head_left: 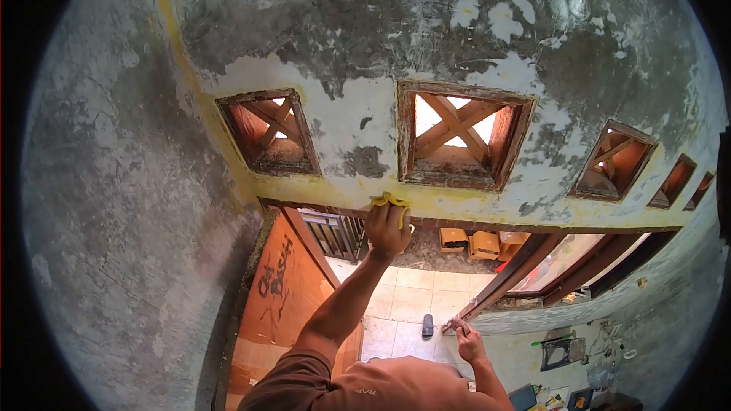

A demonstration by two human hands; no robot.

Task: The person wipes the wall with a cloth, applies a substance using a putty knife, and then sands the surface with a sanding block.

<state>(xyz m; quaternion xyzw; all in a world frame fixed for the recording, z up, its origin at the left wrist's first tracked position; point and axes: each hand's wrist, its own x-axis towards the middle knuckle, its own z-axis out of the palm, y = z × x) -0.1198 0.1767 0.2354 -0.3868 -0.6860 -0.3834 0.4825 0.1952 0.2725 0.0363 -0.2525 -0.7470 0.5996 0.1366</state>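
My left hand (390,234) reaches up to the wall just over the doorway, its fingers closed around a yellow sponge (391,200). The sponge is right at the yellow-stained strip of plaster, below the middle vent opening (463,137). Lower and to the right, my right hand (470,342) is closed at the foot end of the dark wooden door post (512,275). A small thin shape shows at its fingertips, but I cannot tell what it holds.
An orange-brown door (266,289) with black writing stands at the left. Cardboard boxes (483,244) and a dark sandal (428,326) lie on the floor beyond. A dark frame-like object (563,352) and several small items are at lower right. Patchy plaster wall (114,144) surrounds.
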